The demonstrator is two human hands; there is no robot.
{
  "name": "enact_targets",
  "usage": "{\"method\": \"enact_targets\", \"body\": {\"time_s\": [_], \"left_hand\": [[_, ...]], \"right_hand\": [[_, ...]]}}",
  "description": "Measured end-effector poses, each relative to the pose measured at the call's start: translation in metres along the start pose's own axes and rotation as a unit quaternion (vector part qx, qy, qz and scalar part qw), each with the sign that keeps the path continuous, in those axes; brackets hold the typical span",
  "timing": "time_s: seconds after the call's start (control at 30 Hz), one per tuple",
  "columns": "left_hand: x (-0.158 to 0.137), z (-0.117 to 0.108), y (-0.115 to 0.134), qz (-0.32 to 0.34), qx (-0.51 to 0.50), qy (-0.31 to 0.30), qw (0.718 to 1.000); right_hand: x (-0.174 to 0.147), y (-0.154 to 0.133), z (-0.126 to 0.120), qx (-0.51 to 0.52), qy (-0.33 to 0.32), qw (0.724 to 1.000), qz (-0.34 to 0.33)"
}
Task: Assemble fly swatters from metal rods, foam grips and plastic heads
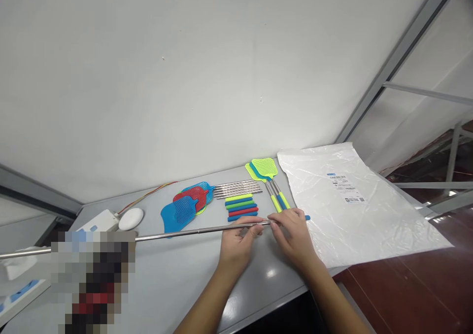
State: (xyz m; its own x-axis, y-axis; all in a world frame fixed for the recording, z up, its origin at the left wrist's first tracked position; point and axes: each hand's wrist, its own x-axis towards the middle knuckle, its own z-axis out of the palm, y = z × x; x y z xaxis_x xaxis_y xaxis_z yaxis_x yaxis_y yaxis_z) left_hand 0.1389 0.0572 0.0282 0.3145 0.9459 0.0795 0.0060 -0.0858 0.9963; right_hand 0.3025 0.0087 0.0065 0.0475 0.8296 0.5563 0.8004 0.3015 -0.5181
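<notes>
Both my hands are on a long, thin telescopic metal rod [177,234], which is drawn out and runs left across the table. My left hand [238,245] pinches the rod between thumb and fingers. Close beside it, my right hand [293,233] grips the rod's right end, and a blue handle tip [308,217] sticks out past that hand. Just beyond my hands lie several coloured handle grips [242,207] in a row. Behind these is a row of loose metal rods [238,189]. Flyswatters with yellow-green and blue heads [265,168] lie beyond my right hand.
Loose flyswatter heads, including a red one [190,199] and a blue one [177,215], overlap left of the grips. A white plastic bag [343,225] with a label covers the table's right side. At left are a white round object [131,219], a white box [101,221] and a pixelated patch.
</notes>
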Motion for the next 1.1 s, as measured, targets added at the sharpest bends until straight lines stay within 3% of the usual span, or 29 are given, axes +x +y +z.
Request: {"method": "enact_targets", "body": {"time_s": [0.3,0.63,0.83,1.1], "left_hand": [[0.000,-0.007,-0.005,0.066,0.049,0.016,0.996],[0.009,-0.030,0.002,0.093,-0.047,0.143,0.984],[0.013,-0.039,0.002,0.092,-0.079,0.181,0.976],[0.014,-0.031,-0.003,0.040,-0.123,0.164,0.978]], "right_hand": [[-0.001,0.003,0.006,0.015,0.032,0.999,-0.011],[-0.006,0.010,0.009,-0.045,0.039,0.998,0.026],[-0.007,0.008,0.011,-0.055,0.023,0.998,0.035],[-0.008,0.008,0.012,-0.059,0.005,0.997,0.044]]}}
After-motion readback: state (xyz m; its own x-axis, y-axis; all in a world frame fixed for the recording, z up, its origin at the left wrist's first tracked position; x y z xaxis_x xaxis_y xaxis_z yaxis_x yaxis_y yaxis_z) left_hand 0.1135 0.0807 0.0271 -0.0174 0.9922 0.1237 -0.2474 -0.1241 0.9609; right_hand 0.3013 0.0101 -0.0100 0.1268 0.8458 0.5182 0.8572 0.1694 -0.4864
